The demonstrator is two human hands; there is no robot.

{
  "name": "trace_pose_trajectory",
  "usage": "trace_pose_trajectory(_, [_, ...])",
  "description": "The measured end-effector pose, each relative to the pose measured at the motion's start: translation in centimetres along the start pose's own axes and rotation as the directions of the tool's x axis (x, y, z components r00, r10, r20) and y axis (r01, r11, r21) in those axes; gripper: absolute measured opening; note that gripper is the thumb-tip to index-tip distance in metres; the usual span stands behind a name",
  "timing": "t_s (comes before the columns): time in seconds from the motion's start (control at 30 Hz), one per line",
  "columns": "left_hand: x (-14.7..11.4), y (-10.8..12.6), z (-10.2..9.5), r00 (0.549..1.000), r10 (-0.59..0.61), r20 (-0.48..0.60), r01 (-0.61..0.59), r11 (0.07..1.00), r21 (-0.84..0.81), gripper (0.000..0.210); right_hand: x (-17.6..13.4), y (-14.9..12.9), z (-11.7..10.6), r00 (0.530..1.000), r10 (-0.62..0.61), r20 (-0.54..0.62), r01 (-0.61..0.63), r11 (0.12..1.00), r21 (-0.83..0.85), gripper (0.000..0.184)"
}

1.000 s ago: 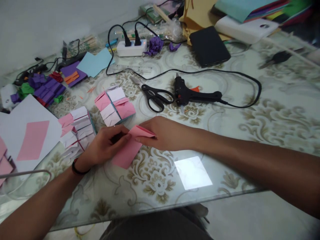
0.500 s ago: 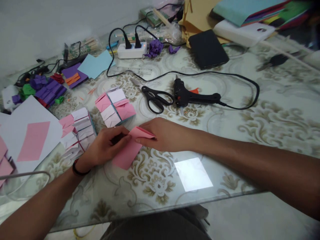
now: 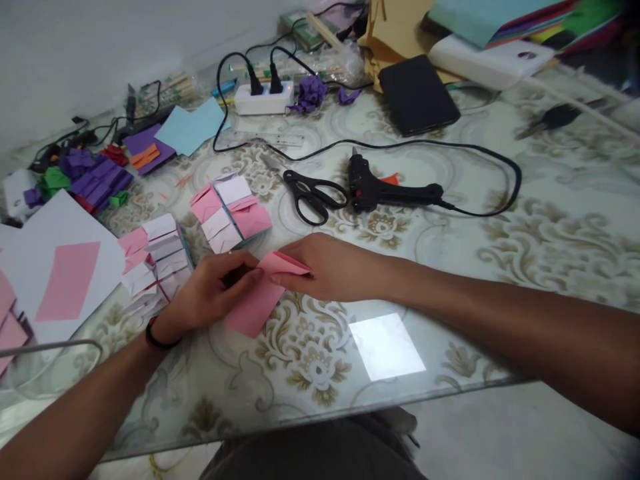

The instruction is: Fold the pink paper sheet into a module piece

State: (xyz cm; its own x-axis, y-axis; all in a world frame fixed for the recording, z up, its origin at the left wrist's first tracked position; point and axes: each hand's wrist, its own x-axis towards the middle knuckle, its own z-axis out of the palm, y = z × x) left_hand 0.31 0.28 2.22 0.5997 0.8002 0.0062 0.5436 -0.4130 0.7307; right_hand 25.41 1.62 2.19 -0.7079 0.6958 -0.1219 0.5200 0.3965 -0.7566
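Observation:
A strip of pink paper point(image 3: 255, 310) is between my two hands, its upper end folded over. My left hand point(image 3: 215, 287) pinches its left edge, thumb and fingers together. On the other side, my right hand point(image 3: 320, 270) grips the folded end; some of its fingers are hidden behind the paper. Just beyond my hands lies a folded pink-and-white paper block point(image 3: 230, 212) with a blue edge. Another pink-and-white paper block point(image 3: 157, 263) sits beside my left wrist.
Black-handled scissors point(image 3: 315, 197) and a black glue gun point(image 3: 385, 187) lie past my hands, its cord looping to a white power strip point(image 3: 264, 100). White sheets point(image 3: 107, 280) with pink paper lie left. A dark flat case point(image 3: 419, 95) is at the back. The glass table's edge runs nearest me.
Almost nothing differs. The whole view has shifted very slightly, while both hands keep the same hold on the pink paper.

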Motion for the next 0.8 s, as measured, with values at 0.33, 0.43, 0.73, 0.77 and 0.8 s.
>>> trace_pose_trajectory(0.33, [0.0,0.19,0.0,1.0,-0.019,0.001,0.019,1.0,-0.008,0.027,0.07,0.32,0.15,0.999,-0.03,-0.014,0.03,0.999,-0.028,0.031])
trace_pose_trajectory(0.43, [0.1,0.36,0.06,1.0,-0.015,-0.011,0.015,1.0,0.0,0.025,0.04,0.24,0.05,1.0,-0.025,-0.012,0.024,0.999,-0.026,0.029])
trace_pose_trajectory(0.73, [0.14,0.46,0.05,1.0,-0.019,-0.014,0.019,1.0,0.0,0.024,0.07,0.36,0.15,1.0,-0.023,-0.019,0.023,0.999,-0.023,0.033])
trace_pose_trajectory(0.77, [0.12,0.43,0.08,0.999,-0.029,-0.013,0.029,1.0,-0.001,0.024,0.06,0.35,0.16,1.0,-0.019,-0.02,0.018,1.0,-0.022,0.033])
trace_pose_trajectory(0.8, [0.1,0.4,0.1,0.999,-0.034,-0.012,0.034,0.999,-0.003,0.023,0.04,0.33,0.15,1.0,-0.015,-0.021,0.015,1.0,-0.02,0.032])
